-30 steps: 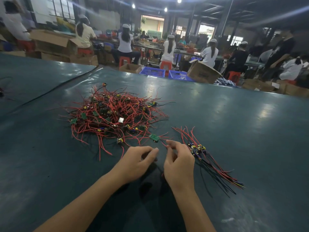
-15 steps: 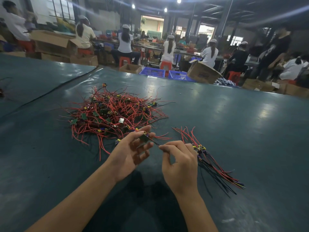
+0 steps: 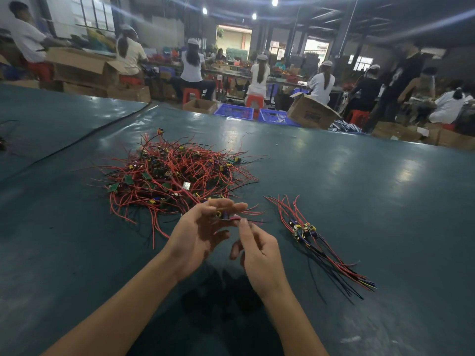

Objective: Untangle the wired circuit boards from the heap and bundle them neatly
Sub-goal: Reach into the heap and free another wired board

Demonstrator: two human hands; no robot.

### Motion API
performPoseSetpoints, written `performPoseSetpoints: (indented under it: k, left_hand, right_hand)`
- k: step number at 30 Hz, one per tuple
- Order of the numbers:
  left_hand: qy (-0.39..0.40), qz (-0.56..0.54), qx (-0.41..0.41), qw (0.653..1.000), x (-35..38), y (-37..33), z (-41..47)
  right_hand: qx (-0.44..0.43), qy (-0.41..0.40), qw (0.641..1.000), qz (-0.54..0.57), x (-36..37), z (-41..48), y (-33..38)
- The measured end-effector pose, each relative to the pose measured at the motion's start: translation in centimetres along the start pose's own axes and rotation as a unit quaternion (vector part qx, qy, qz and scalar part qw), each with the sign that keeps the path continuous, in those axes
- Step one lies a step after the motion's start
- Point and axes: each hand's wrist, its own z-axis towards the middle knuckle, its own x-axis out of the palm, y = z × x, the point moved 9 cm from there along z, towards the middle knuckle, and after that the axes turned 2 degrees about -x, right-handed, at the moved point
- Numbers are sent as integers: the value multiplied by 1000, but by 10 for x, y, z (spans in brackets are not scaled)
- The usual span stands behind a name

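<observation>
A tangled heap (image 3: 169, 176) of small green circuit boards with red and black wires lies on the dark green table (image 3: 359, 201), left of centre. To its right lies a sorted bundle (image 3: 305, 231) of boards, wires trailing toward me. My left hand (image 3: 198, 235) is raised palm-up just in front of the heap and holds one wired circuit board (image 3: 222, 216) between thumb and fingers. My right hand (image 3: 257, 250) pinches that board's wires (image 3: 253, 220) at its fingertips, right beside the left hand.
Beyond the table's far edge stand blue crates (image 3: 235, 111), cardboard boxes (image 3: 311, 113) and several seated workers (image 3: 192, 70) at benches. A second table section (image 3: 51, 116) joins at the left along a dark seam.
Both hands have risen from the table. The left hand picked a board off the heap's near edge and turned palm-up, while the right hand's pinch slid along the wires.
</observation>
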Motion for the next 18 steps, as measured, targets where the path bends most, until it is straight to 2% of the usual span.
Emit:
performPoseSetpoints:
  k: [4, 7, 13, 15, 18]
  left_hand:
    - [1, 97, 11, 995, 2, 2, 0]
    - [-17, 169, 17, 985, 2, 4, 1]
    - [-82, 226, 10, 971, -8, 9, 2]
    - [-79, 258, 6, 963, -8, 10, 2]
    - [-62, 274, 18, 960, -5, 11, 1]
  right_hand:
    - [50, -120, 988, 83, -21, 1, -7]
    - [60, -171, 977, 113, -33, 0, -8]
    - [70, -173, 969, 164, -31, -1, -7]
    - [80, -184, 964, 173, -34, -1, -11]
    - [90, -172, 973, 124, -31, -2, -15]
